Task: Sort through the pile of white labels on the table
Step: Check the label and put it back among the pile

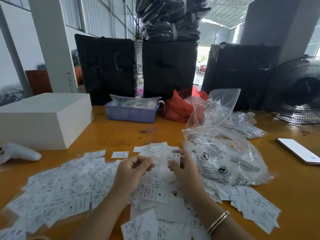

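Note:
A wide pile of white labels [57, 191] with black print covers the near part of the orange table [121, 134]. My right hand [181, 168] pinches a small stack of labels [175, 158] marked M, held upright above the pile. My left hand [133, 170] hovers just left of it with fingers curled over the pile; whether it holds a label is blurred. One single label [119, 154] lies apart beyond the pile.
A clear plastic bag [225, 161] of labels lies right of my hands, more bags behind it. A white box [43, 118], a purple tray [131, 113], a red bag [180, 108], a phone [297, 150], a fan [297, 94] and a white controller [19, 153] surround the pile.

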Demonstrator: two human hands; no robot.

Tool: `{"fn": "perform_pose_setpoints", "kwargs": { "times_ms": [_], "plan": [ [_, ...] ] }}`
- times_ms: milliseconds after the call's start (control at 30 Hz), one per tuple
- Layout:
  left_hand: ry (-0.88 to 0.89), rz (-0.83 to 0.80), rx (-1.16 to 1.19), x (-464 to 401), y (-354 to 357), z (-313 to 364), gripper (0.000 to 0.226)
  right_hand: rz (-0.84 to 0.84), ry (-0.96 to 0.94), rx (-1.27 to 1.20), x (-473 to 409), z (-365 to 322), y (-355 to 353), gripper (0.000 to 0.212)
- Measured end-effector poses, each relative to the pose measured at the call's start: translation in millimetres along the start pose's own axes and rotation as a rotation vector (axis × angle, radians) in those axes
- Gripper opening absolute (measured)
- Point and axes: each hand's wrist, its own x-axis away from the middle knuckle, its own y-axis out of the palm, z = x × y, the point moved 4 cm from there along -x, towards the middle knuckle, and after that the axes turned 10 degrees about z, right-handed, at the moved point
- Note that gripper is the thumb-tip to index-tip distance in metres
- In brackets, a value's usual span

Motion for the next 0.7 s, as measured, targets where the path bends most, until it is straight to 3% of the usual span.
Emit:
{"fn": "perform_pose_setpoints", "kwargs": {
  "times_ms": [67, 167, 333, 467, 567, 700],
  "plan": [
    [0.021, -0.019, -0.002, 0, 0, -1, 0.011, 0.015, -0.061, -0.017, 2, -2, -2, 0.038],
    [0.091, -0.063, -0.078, 0, 1, -2, 0.008, -0.013, -0.208, 0.009, 7, -10, -2, 0.039],
    [0.172, -0.126, -0.196, 2, 5, -3, 0.013, -0.202, -0.239, 0.065, 8, -15, 10, 0.009],
    [0.097, -0.148, -0.191, -2, 3, -3, 0.024, -0.098, -0.122, -0.038, 2, -7, 4, 0.013],
    [0.058, -0.167, -0.230, -4, 2, -6, 0.014, -0.015, 0.021, -0.259, -1, -3, -3, 0.008],
    [0.026, -0.023, -0.100, -5, -4, -6, 0.004, -0.057, 0.036, -0.236, -1, -2, -2, 0.006]
  ]
}}
